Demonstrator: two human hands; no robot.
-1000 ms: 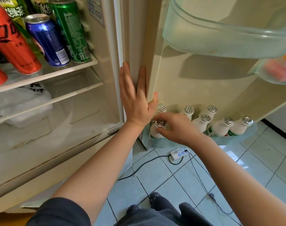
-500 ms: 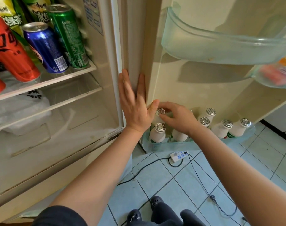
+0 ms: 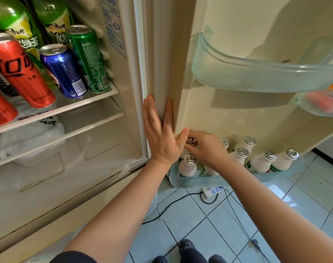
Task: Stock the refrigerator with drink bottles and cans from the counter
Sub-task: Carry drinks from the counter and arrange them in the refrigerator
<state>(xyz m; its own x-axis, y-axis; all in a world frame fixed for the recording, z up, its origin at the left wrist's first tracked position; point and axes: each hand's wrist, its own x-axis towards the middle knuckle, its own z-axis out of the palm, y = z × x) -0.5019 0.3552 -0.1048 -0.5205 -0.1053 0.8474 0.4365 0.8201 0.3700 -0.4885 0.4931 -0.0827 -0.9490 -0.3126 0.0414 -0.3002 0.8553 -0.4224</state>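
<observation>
Under right hand (image 3: pixel 207 149) fingers (image 3: pixel 197 133), back row of lowest door bin (image 3: pixel 198 182): white bottle (image 3: pixel 190 140), cap pinched from above, body hidden by hand.

Left hand (image 3: pixel 160 135) flat, fingers straight, pressed on fridge frame (image 3: pixel 162 54) beside door hinge.

Risks:
- cap-only pinch may slip
- knuckles may knock front bottle (image 3: pixel 188 166) just below fingers
- crowded neighbours (image 3: pixel 260 164) right of fingers may topple

Hidden:
- bottle seated or lifted: cannot tell
- worktop out of view
- cans (image 3: pixel 61 71) far left, partly cut off

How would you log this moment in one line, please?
left hand: flat on fridge door edge | right hand: pinches white bottle cap | door bin: more bottles standing
</observation>
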